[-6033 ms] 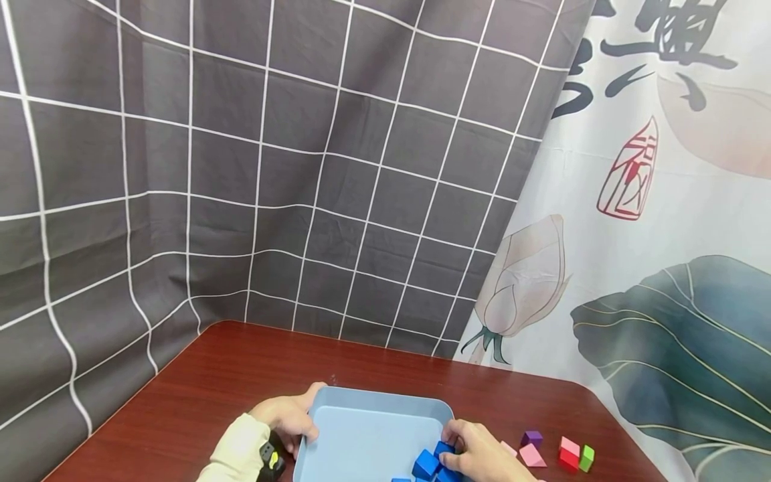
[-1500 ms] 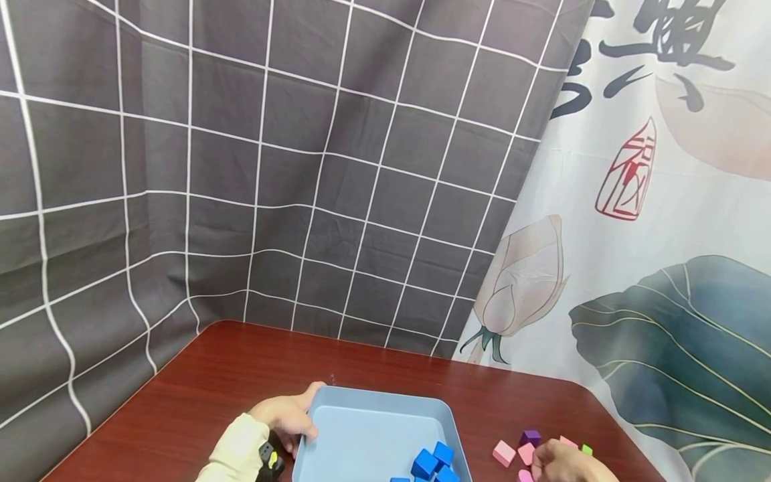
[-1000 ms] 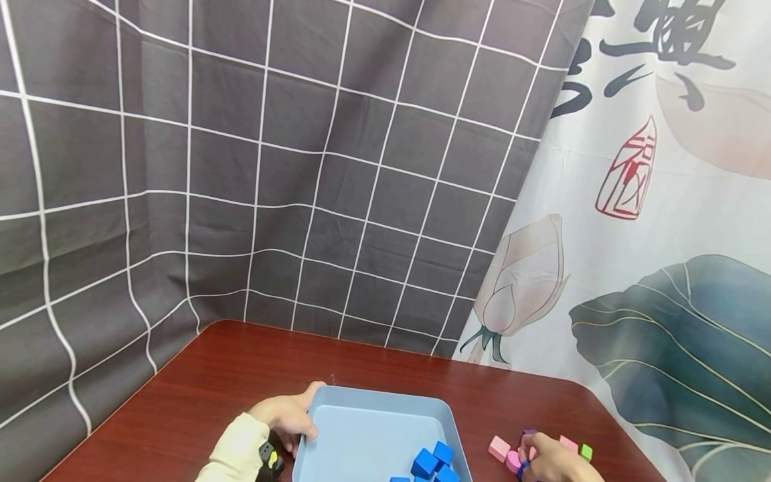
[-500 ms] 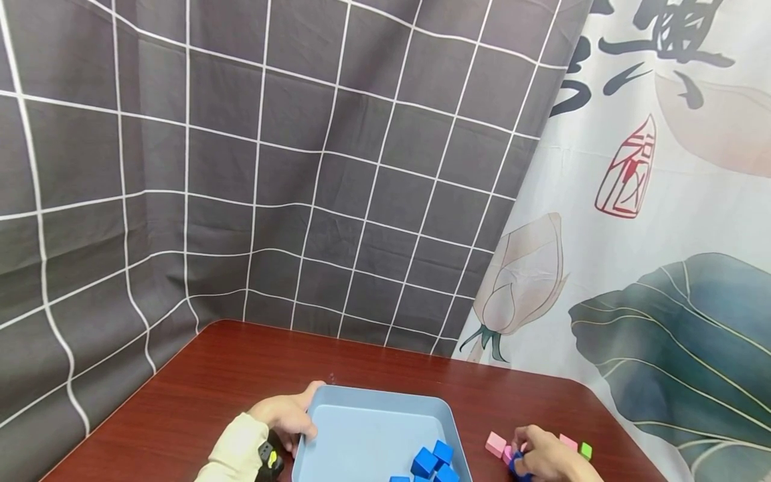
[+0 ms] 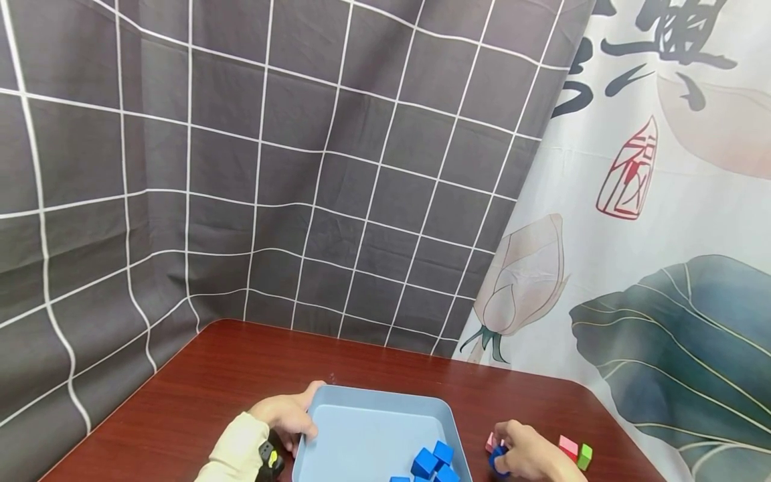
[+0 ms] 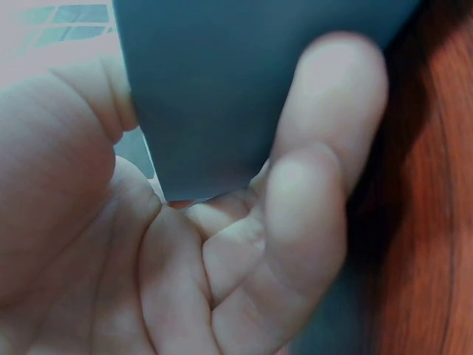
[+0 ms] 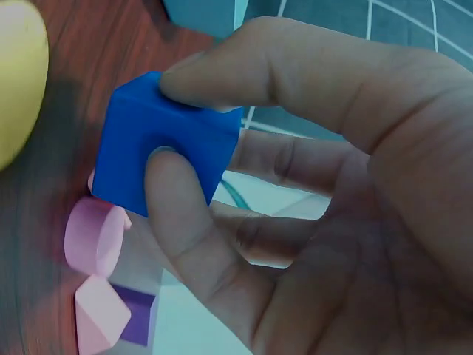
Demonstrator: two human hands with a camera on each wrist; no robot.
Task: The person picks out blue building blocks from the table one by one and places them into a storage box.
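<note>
Pinching a blue cube (image 7: 166, 151) between thumb and fingertips, the right hand (image 5: 527, 455) sits low over the bench (image 5: 241, 375), just right of the tray (image 5: 373, 402). In the right wrist view the thumb presses the cube's near face and the index finger lies along its top edge; the cube is clear of the wood, with pink blocks (image 7: 92, 244) and a purple block (image 7: 137, 325) beneath and beside the hand. In the head view only a corner of the cube shows under the knuckles, close to the tray's right wall, and a pink block peeks out just left of the fingers.

The left hand (image 5: 288, 415) grips the tray's left wall near the far corner, thumb inside the rim and fingers curled round the outside, as the left wrist view shows close up (image 6: 244, 244). A cream sleeve (image 5: 237, 452) covers that forearm.

Inside the tray, a few more blue cubes (image 5: 434, 460) cluster by the near right side, touching one another. Farther right on the bench lie a red-and-pink block (image 5: 568, 446) and a green block (image 5: 584, 456), just beside each other and apart from the right hand. A grey grid cloth (image 5: 241, 167) and a lotus-print cloth (image 5: 662, 268) hang behind.
</note>
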